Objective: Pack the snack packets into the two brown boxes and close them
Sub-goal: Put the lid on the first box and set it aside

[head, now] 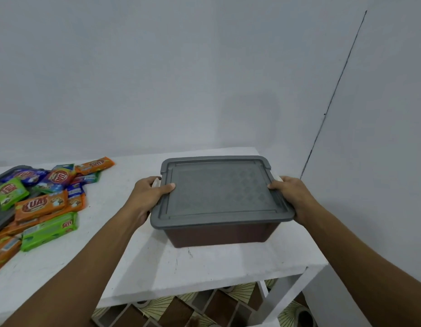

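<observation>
A brown box [218, 234] stands on the white table [204, 272], covered by a grey lid [218, 192]. My left hand [148, 197] grips the box's left side, thumb lying on the lid's edge and fingers curled round a white latch. My right hand [292, 197] grips the right side the same way, thumb on the lid. At the far left lies a heap of snack packets [44, 199] in orange, green and blue wrappers.
Part of a second grey lid or tray [2, 215] shows under the packets at the left edge. The table ends close to the right of the box, beside a white wall [369, 161]. Patterned floor [204, 310] shows below.
</observation>
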